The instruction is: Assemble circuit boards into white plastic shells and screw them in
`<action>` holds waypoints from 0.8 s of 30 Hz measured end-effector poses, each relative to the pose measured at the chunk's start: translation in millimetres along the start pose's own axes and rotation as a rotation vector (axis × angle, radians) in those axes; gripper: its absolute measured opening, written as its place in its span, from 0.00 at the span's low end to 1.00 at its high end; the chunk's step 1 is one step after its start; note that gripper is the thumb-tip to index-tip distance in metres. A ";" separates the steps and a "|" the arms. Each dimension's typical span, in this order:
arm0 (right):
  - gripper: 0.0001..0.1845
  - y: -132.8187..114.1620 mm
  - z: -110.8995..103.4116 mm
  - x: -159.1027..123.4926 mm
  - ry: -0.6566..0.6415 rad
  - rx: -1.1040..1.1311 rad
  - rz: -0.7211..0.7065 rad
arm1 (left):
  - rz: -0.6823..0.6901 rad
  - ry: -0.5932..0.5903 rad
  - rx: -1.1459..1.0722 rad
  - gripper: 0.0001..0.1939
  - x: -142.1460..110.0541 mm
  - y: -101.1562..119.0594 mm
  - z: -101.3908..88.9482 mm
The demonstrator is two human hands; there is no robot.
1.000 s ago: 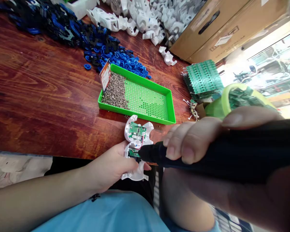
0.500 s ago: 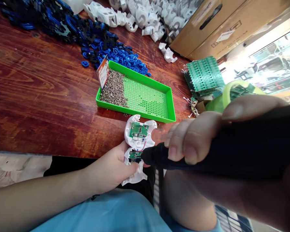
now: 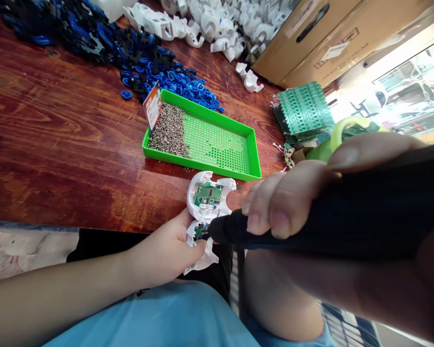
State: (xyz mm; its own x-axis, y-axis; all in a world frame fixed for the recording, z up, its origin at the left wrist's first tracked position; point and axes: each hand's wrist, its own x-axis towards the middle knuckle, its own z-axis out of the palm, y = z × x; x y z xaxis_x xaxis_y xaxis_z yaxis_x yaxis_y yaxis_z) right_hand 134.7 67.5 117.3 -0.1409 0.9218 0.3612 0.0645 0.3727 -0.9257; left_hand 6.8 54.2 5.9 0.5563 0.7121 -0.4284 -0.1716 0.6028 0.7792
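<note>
My left hand (image 3: 173,246) is closed around a white plastic housing (image 3: 195,212), just off the table's front edge. Inside its upper part sits a green circuit board (image 3: 209,193); a smaller board (image 3: 200,231) lies in the lower part. My right hand (image 3: 285,197) grips a black electric screwdriver (image 3: 332,217), a large dark tool running in from the right. Its nose reaches the housing beside the smaller board and covers part of it. The bit's tip is hidden.
A green tray (image 3: 257,154) with many small screws (image 3: 169,130) stands beyond the housing. Blue and black plastic parts (image 3: 181,82) and white shells (image 3: 217,24) are heaped behind it. Circuit boards (image 3: 304,108) are stacked at right, near a cardboard box (image 3: 332,43).
The screwdriver's nose has shifted slightly left and up, covering more of the smaller board. My left hand keeps its hold on the housing. The view has moved a little.
</note>
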 end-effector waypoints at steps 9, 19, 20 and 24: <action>0.18 8.1 -10.7 -5.2 -0.059 0.014 -0.034 | -0.056 -0.017 -0.049 0.29 1.6 0.4 -1.5; 0.18 8.4 6.1 -11.0 0.074 0.011 -0.137 | -0.044 -0.047 -0.248 0.22 3.1 3.4 -0.2; 0.18 8.5 6.3 -11.7 0.064 0.013 -0.141 | -0.052 -0.050 -0.257 0.23 3.2 3.2 -0.1; 0.19 7.1 2.2 -12.8 -0.041 0.045 -0.136 | -0.060 -0.079 -0.304 0.28 3.7 2.0 0.6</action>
State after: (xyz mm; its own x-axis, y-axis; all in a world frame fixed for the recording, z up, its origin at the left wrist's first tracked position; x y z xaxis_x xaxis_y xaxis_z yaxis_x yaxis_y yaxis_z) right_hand 134.9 58.1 105.8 -0.1855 0.8575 0.4799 -0.0018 0.4881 -0.8728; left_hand 8.9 57.9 6.1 0.6323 0.6491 -0.4229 -0.3655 0.7312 0.5759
